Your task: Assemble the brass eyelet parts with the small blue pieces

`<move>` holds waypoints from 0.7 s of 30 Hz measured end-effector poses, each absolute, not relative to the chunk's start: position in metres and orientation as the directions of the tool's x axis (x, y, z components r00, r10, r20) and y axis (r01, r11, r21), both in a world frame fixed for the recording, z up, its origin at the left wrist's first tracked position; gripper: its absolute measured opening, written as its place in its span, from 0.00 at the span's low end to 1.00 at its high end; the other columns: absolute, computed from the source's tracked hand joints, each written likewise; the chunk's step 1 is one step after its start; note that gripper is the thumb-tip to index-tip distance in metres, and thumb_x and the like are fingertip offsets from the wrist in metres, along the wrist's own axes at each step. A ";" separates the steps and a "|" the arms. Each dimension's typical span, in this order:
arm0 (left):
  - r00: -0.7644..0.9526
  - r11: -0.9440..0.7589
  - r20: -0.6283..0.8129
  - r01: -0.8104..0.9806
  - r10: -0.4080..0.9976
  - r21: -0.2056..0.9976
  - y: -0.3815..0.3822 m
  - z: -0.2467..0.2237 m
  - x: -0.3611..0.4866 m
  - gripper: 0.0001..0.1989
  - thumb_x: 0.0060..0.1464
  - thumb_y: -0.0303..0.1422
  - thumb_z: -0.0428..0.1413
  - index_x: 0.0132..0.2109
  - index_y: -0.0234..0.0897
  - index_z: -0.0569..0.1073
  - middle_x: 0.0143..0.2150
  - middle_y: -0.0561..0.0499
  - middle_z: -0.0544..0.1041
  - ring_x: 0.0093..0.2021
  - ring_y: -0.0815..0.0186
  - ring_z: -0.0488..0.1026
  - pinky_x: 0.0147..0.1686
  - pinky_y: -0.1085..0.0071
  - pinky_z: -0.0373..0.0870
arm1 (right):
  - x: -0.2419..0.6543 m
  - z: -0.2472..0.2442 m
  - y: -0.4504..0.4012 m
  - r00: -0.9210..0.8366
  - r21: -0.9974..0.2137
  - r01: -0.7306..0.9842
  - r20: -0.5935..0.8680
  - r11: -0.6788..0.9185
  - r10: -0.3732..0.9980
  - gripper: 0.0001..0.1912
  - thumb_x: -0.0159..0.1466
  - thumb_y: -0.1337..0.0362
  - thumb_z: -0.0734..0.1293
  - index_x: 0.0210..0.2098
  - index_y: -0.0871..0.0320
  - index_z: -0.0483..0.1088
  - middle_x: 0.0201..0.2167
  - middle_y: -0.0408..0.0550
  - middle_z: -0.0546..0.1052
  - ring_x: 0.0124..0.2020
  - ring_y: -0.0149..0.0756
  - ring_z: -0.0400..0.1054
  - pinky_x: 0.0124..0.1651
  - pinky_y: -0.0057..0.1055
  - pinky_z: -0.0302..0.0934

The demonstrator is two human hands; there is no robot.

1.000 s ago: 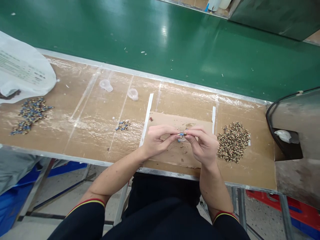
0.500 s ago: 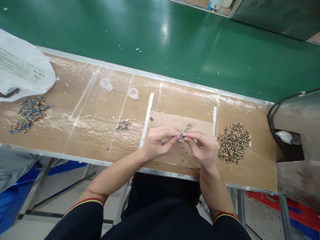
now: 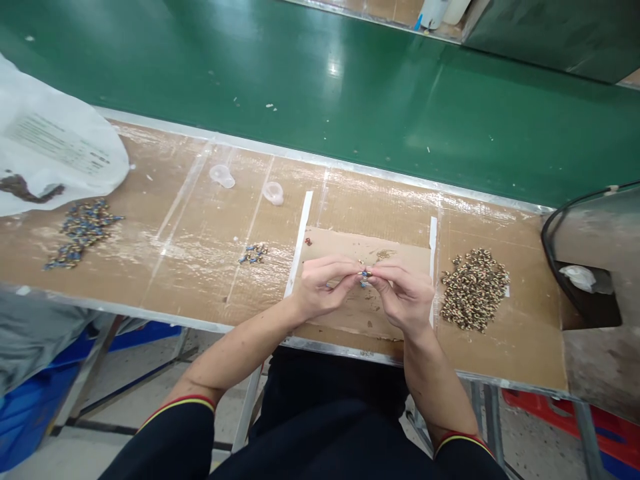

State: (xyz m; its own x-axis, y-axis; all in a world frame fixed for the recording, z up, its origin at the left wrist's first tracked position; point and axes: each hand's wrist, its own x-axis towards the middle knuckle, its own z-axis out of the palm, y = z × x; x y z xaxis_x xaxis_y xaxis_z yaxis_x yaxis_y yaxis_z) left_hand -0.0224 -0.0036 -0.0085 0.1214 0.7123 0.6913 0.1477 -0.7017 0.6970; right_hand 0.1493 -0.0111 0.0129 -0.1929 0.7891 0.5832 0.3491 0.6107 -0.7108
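Small blue-and-brass part (image 3: 367, 273) is in front of the body, over the cardboard pad (image 3: 350, 323) on the brown surface (image 3: 375, 200). Clock centred on the part, 12 = away from the person. Left hand (image 3: 324, 287) pinches it from 9, right hand (image 3: 407, 295) from 3; fingers narrow on it both sides, tips nearly meeting. One piece or two mated: can't tell, mostly covered.

Handling, my read: light, stiff, metal probably slick, not fragile. Main risk is it rolling or popping out. Best hold: fingertip pinch, one end per hand, light squeeze.

Edges: near edge of surface at 6, forearms cross it. Tape strips flank the pad, flat: left strip (image 3: 299, 245) between 9 and 10, right strip (image 3: 433, 257) at 3. Far rim at 12, green belt (image 3: 280, 87) beyond.

Room: looks best 10 to 1. Watch two clear plastic cups (image 3: 273, 193) around 10. Small cluster (image 3: 253, 254) at 9, bigger blue-flecked heap (image 3: 83, 230) farther out, just beside the white bag (image 3: 60, 127). Right is tighter: brass heap (image 3: 473, 290) at 3, just past the tape, then metal housing (image 3: 595, 227). Wide swing that way could scatter the heap.
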 end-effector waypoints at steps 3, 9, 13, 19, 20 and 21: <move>0.133 -0.701 0.689 0.186 0.712 0.688 0.002 -0.006 -0.026 0.03 0.62 0.26 0.61 0.41 0.35 0.80 0.36 0.47 0.86 0.35 0.68 0.84 0.37 0.75 0.81 | 0.153 0.008 -0.007 -0.190 -0.717 0.362 0.569 0.596 0.800 0.08 0.68 0.66 0.70 0.44 0.50 0.82 0.33 0.46 0.84 0.33 0.36 0.79 0.34 0.33 0.75; -0.012 -0.397 0.466 0.505 0.885 0.767 -0.006 0.002 -0.105 0.08 0.67 0.35 0.58 0.41 0.39 0.81 0.37 0.49 0.85 0.35 0.66 0.82 0.35 0.70 0.78 | 0.176 0.010 0.003 -0.008 -0.721 0.345 0.638 0.601 0.770 0.13 0.65 0.66 0.74 0.49 0.46 0.81 0.35 0.44 0.82 0.34 0.35 0.77 0.33 0.33 0.72; 0.036 -0.256 0.382 0.799 0.923 0.543 -0.014 -0.011 -0.167 0.17 0.67 0.44 0.57 0.33 0.40 0.80 0.26 0.52 0.78 0.26 0.66 0.74 0.27 0.66 0.69 | 0.185 0.014 0.003 0.000 -0.713 0.384 0.636 0.587 0.772 0.04 0.64 0.66 0.75 0.36 0.49 0.82 0.31 0.43 0.80 0.30 0.33 0.73 0.30 0.31 0.66; -0.080 -0.219 0.553 0.864 0.830 0.453 -0.027 -0.015 -0.172 0.21 0.65 0.42 0.59 0.24 0.41 0.68 0.23 0.50 0.69 0.29 0.61 0.68 0.32 0.61 0.64 | 0.199 0.014 0.009 -0.069 -0.677 0.483 0.603 0.555 0.795 0.14 0.65 0.59 0.73 0.24 0.54 0.74 0.21 0.42 0.74 0.22 0.30 0.63 0.24 0.31 0.57; -0.058 -0.251 0.571 0.859 0.819 0.447 -0.033 -0.013 -0.163 0.21 0.66 0.39 0.58 0.24 0.41 0.67 0.23 0.51 0.69 0.28 0.62 0.68 0.31 0.62 0.64 | 0.204 0.013 0.011 -0.095 -0.674 0.492 0.587 0.551 0.804 0.15 0.66 0.60 0.72 0.24 0.55 0.74 0.21 0.42 0.74 0.21 0.30 0.62 0.24 0.31 0.56; 0.027 -0.334 0.576 0.836 0.817 0.435 -0.039 -0.012 -0.153 0.19 0.66 0.36 0.57 0.26 0.40 0.67 0.24 0.51 0.69 0.28 0.63 0.68 0.31 0.63 0.64 | 0.208 0.012 0.014 -0.132 -0.669 0.502 0.567 0.548 0.813 0.13 0.66 0.61 0.71 0.25 0.55 0.74 0.22 0.43 0.74 0.22 0.30 0.63 0.25 0.31 0.57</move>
